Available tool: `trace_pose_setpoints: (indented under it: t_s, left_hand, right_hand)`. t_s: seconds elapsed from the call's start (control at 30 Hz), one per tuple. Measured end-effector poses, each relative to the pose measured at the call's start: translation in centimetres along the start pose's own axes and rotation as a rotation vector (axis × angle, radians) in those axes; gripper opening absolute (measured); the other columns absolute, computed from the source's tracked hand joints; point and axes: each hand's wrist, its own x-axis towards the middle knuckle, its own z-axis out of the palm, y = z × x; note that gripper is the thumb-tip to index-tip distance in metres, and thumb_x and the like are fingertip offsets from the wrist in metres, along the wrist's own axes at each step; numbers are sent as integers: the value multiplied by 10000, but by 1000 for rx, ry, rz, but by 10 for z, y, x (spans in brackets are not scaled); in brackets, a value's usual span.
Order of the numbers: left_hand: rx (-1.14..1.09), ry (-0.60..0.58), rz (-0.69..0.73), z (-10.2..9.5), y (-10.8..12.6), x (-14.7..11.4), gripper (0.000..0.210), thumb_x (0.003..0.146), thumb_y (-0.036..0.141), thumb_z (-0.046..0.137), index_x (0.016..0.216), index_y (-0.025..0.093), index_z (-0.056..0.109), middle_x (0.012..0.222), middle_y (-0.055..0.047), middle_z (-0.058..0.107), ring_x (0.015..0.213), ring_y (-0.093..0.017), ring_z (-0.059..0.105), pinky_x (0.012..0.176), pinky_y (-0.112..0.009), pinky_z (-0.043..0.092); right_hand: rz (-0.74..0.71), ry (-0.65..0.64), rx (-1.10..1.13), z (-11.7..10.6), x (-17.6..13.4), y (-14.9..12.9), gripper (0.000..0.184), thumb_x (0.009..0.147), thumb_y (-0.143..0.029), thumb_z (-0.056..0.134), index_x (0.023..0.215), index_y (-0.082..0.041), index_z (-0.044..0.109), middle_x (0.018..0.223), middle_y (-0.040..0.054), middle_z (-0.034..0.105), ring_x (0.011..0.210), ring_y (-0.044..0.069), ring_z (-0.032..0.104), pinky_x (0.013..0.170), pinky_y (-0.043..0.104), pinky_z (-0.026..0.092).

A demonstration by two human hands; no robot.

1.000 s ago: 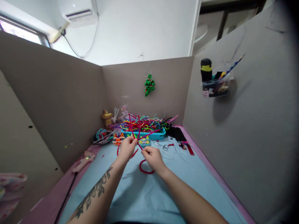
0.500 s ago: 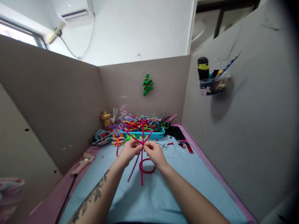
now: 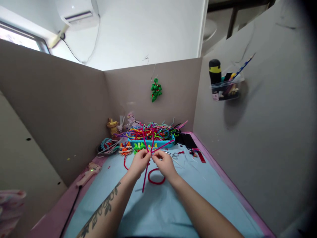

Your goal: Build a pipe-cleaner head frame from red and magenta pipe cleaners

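Note:
Between my two hands is a bundle of magenta pipe cleaners (image 3: 145, 178) that cross at one point, with ends fanning upward and to the right and one leg hanging down. My left hand (image 3: 141, 162) is closed in a pinch at the left of the crossing. From the right, my right hand (image 3: 163, 162) pinches the same crossing with thumb and fingertips. Below them, on the blue cloth, lies a dark red ring of pipe cleaner (image 3: 156, 182). The exact join is partly hidden by my fingers.
Behind the hands stands a blue tray (image 3: 163, 144) heaped with coloured pipe cleaners. An orange-and-white figure (image 3: 125, 148) and a green one (image 3: 139, 147) sit before it. Scissors (image 3: 175, 155) lie at right, a glue gun (image 3: 89, 173) at left. Grey panels (image 3: 173, 89) enclose the table.
The crossed pipe cleaners have turned in my hands: the upper ends now spread more to the right, and one lower leg hangs down instead of two. Both hands keep their pinch.

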Motion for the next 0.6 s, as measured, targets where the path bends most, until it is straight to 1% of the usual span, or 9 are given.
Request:
trace_pose_setpoints:
  t_s: [0.13, 0.3, 0.37, 0.47, 0.6]
  left_hand:
    - [-5, -7, -54, 4, 3, -4, 267, 711, 417, 575, 665, 163, 506, 617, 24, 531, 536, -99, 503, 495, -216, 425]
    - [22, -19, -52, 5, 7, -6, 246, 714, 400, 566, 678, 161, 520, 637, 15, 544, 568, -112, 530, 503, -220, 441]
    - [18, -11, -56, 6, 7, -6, 245, 710, 399, 567, 672, 163, 514, 626, 20, 532, 566, -112, 526, 507, -224, 445]
    - [-8, -7, -63, 6, 5, -5, 249, 703, 402, 572, 668, 164, 508, 623, 24, 524, 567, -107, 521, 510, -219, 440]
    - [-45, -13, -89, 6, 5, -6, 260, 683, 406, 592, 660, 162, 504, 625, 23, 531, 557, -98, 516, 513, -212, 432]
  right_hand:
    - [102, -64, 191, 2, 1, 5, 143, 719, -275, 560, 628, -188, 492, 624, -20, 554, 567, 126, 543, 490, 239, 490]
    - [112, -96, 215, 0, 2, 7, 148, 704, -253, 579, 610, -187, 486, 630, -13, 567, 619, 141, 572, 561, 270, 521]
    - [100, -96, 194, -1, 3, 7, 145, 702, -240, 575, 602, -187, 485, 614, -16, 561, 616, 142, 571, 563, 263, 506]
    - [62, -81, 112, -3, 3, 7, 146, 701, -216, 565, 582, -185, 487, 574, -24, 547, 576, 126, 536, 543, 237, 450]
    - [20, -81, 40, -4, 3, 6, 143, 695, -199, 558, 567, -179, 497, 569, -26, 547, 556, 111, 497, 534, 221, 392]
